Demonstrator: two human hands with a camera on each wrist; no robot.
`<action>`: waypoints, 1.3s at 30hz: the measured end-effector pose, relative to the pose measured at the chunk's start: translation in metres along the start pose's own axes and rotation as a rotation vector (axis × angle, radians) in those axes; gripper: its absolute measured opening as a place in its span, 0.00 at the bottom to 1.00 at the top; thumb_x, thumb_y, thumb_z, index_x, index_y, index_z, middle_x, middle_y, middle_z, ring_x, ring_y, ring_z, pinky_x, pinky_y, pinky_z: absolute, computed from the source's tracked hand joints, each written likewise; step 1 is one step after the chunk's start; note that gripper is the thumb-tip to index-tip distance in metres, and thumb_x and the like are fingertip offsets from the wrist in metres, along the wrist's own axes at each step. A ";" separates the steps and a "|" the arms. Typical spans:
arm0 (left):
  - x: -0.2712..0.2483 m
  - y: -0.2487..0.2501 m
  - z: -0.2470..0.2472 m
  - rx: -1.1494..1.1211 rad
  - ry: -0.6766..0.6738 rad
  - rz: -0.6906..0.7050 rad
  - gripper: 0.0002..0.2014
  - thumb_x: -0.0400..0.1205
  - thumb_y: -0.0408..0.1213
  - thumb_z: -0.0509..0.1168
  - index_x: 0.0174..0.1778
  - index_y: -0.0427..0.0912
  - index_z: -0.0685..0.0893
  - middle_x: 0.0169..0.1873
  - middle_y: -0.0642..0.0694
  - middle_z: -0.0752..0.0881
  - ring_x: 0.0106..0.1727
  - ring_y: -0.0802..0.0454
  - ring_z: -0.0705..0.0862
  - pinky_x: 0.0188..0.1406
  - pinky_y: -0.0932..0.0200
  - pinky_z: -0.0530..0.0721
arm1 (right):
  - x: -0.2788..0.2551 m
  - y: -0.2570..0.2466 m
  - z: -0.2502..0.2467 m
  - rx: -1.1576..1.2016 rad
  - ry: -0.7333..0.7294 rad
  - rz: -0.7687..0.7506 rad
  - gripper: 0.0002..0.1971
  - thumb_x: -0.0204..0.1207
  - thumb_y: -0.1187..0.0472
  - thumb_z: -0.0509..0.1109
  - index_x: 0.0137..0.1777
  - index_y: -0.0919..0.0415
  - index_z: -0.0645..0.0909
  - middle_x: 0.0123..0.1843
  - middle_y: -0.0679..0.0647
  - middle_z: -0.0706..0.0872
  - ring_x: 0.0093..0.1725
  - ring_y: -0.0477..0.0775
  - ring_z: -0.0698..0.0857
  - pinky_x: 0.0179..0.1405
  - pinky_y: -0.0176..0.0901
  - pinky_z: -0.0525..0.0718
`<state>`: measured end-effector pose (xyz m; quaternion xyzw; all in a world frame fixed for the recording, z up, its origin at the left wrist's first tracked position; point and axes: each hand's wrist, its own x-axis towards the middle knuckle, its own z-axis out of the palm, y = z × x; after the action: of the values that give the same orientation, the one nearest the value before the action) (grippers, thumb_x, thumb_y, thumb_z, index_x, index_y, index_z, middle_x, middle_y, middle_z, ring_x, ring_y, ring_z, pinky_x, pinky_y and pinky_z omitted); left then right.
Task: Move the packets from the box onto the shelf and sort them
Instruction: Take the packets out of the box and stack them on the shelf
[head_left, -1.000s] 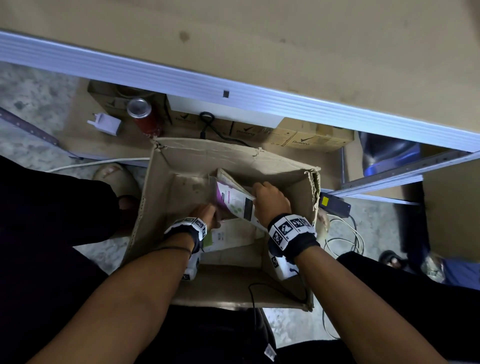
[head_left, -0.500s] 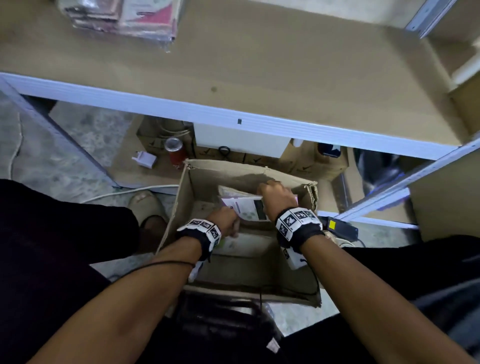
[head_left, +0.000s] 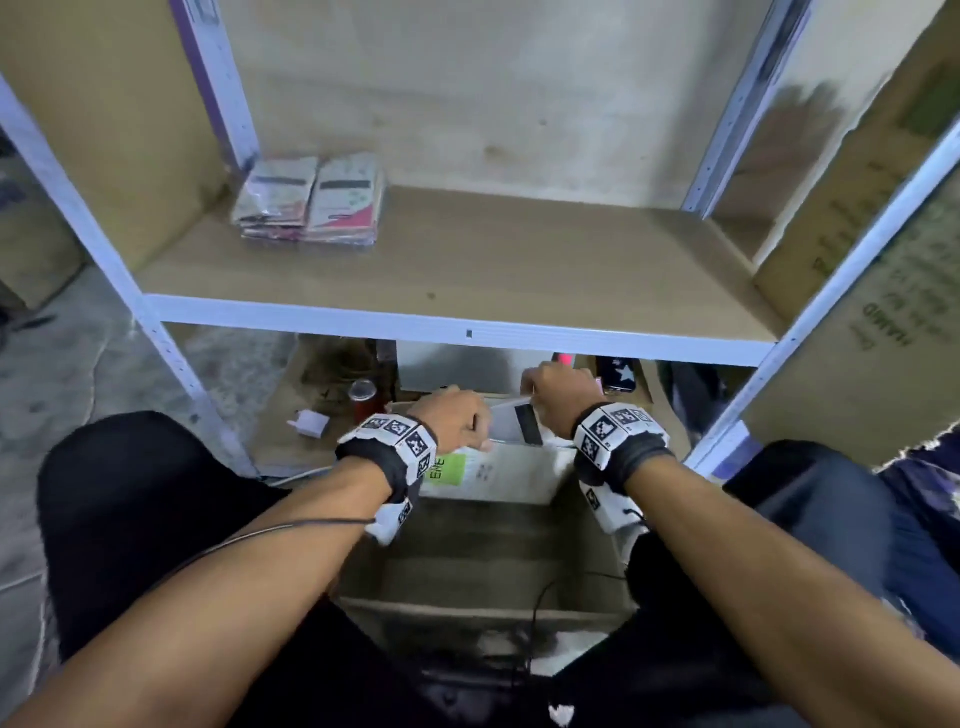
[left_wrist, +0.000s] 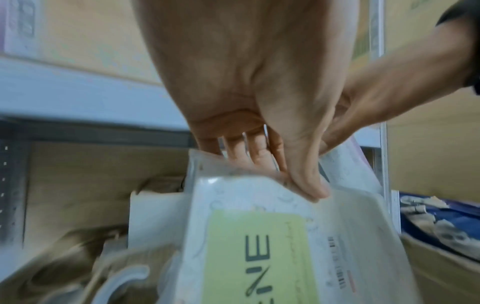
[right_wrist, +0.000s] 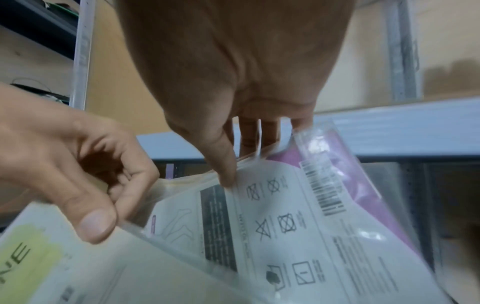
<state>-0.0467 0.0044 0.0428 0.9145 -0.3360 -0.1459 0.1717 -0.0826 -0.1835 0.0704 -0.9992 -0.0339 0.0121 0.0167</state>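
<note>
Between the thumb and fingers of the left hand (left_wrist: 249, 86) sits the top edge of a green packet (left_wrist: 259, 251); the thumb presses its printed face, the other fingers curl behind it, and the packet hangs below the grip. In the same way the right hand (right_wrist: 241, 67) pinches the top edge of a pink packet (right_wrist: 298, 222), thumb on the side with the wash symbols and barcode, fingers behind the clear wrap. The two packets overlap at their near edges, the green one to the left, and the left thumb (right_wrist: 93, 222) lies just beside the pink packet's corner.

In the head view both hands (head_left: 457, 415) (head_left: 561, 395) are close together above the open box (head_left: 483, 566), which stands on the floor between the person's knees. The packets are held above its far end, below the front rail of the shelf (head_left: 467, 265). At the back left of the shelf board lie two stacks (head_left: 311, 200) of packets, side by side and touching. Under the shelf, beyond the box, stand a red can (head_left: 363, 397) and a white plug (head_left: 310, 422).
</note>
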 end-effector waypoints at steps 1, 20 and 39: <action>-0.002 0.003 -0.012 -0.012 0.015 0.015 0.10 0.75 0.45 0.78 0.35 0.43 0.88 0.30 0.58 0.83 0.38 0.49 0.83 0.38 0.58 0.77 | -0.002 0.002 -0.010 -0.004 0.016 0.002 0.15 0.74 0.67 0.63 0.58 0.54 0.82 0.58 0.56 0.85 0.58 0.63 0.84 0.52 0.52 0.77; -0.028 0.019 -0.175 -0.282 0.258 0.033 0.11 0.78 0.46 0.76 0.37 0.43 0.85 0.45 0.39 0.93 0.49 0.43 0.90 0.51 0.55 0.85 | -0.016 0.065 -0.131 0.439 0.305 0.224 0.05 0.78 0.62 0.69 0.50 0.52 0.82 0.45 0.49 0.85 0.44 0.52 0.82 0.39 0.38 0.72; 0.035 -0.085 -0.203 -0.972 0.853 -0.338 0.18 0.84 0.49 0.70 0.50 0.35 0.88 0.52 0.35 0.91 0.57 0.34 0.89 0.62 0.35 0.86 | 0.118 0.041 -0.130 1.230 0.282 0.347 0.02 0.82 0.65 0.67 0.50 0.62 0.81 0.55 0.68 0.87 0.57 0.70 0.86 0.62 0.69 0.83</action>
<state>0.1048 0.0857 0.1853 0.7507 0.0132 0.0688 0.6569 0.0409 -0.2208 0.1959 -0.7903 0.1436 -0.0995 0.5873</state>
